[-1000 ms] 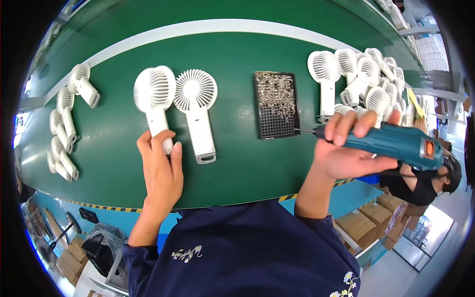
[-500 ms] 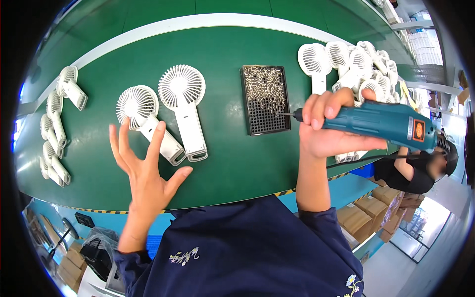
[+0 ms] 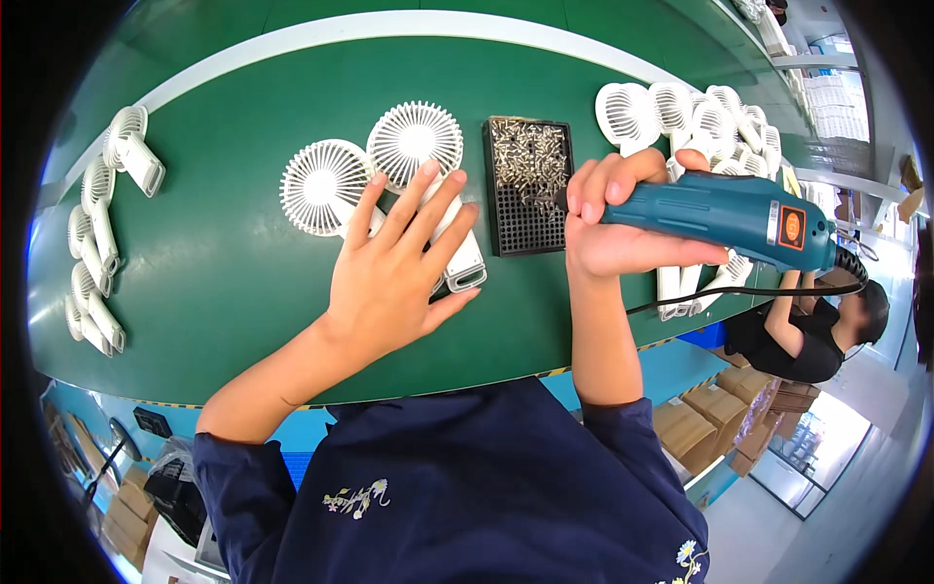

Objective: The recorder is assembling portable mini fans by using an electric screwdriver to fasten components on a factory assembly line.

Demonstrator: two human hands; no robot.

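My left hand (image 3: 389,258) lies spread over two white handheld fans, fingers apart. It covers most of the handle of the left fan (image 3: 319,187) and part of the right fan (image 3: 416,141), whose handle end shows beside my thumb. In my right hand (image 3: 613,219) is a teal electric screwdriver (image 3: 715,214), held level with its tip pointing left. That tip is over the lower right part of a black screw tray (image 3: 528,229). Small silvery screws (image 3: 530,156) are heaped in the tray's upper part; rows of holes show below them.
More white fans (image 3: 94,243) stand in a row along the left side of the green table (image 3: 224,321). Many others (image 3: 715,127) are piled at the right. A black cord (image 3: 759,291) hangs from the screwdriver. Another person (image 3: 803,336) sits at the right, near cardboard boxes (image 3: 715,414).
My left hand has moved right onto the two fans, which have shifted right and closer together. The screwdriver has moved slightly left, its tip still over the screw tray.
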